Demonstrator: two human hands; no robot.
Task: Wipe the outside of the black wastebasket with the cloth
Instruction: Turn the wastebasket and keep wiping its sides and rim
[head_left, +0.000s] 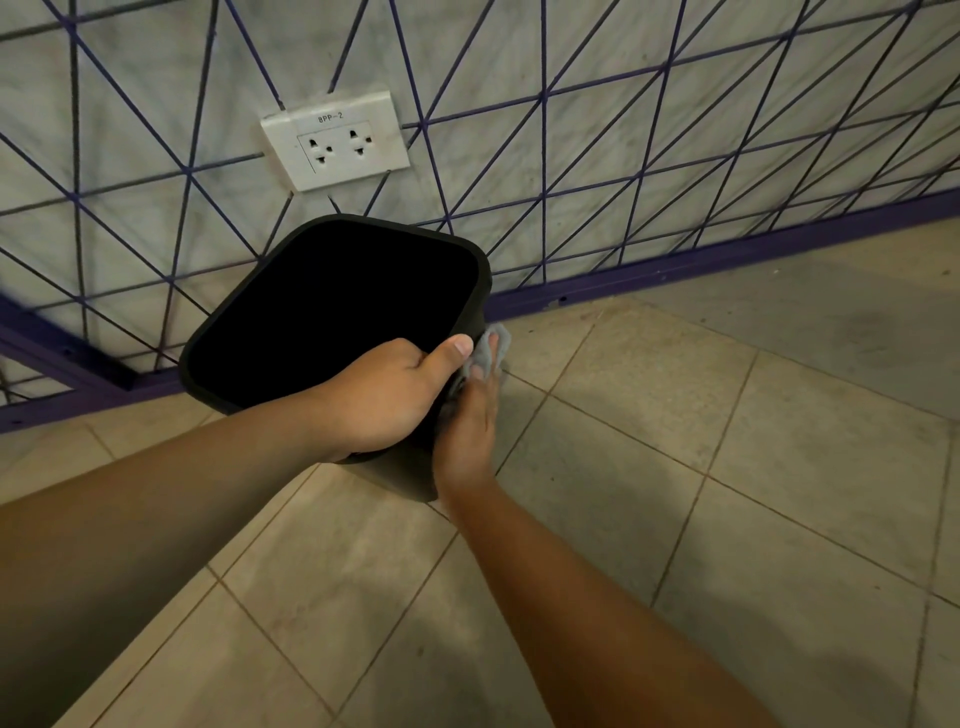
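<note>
Two hands, left (382, 397) gripping black wastebasket (332, 312) rim, right (467, 421) pressing cloth (488, 353)

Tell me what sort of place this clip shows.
Probably an indoor room, at the foot of a wall: beige floor tiles, a double wall socket low on a marble-look wall with purple lines, and a purple baseboard.
</note>
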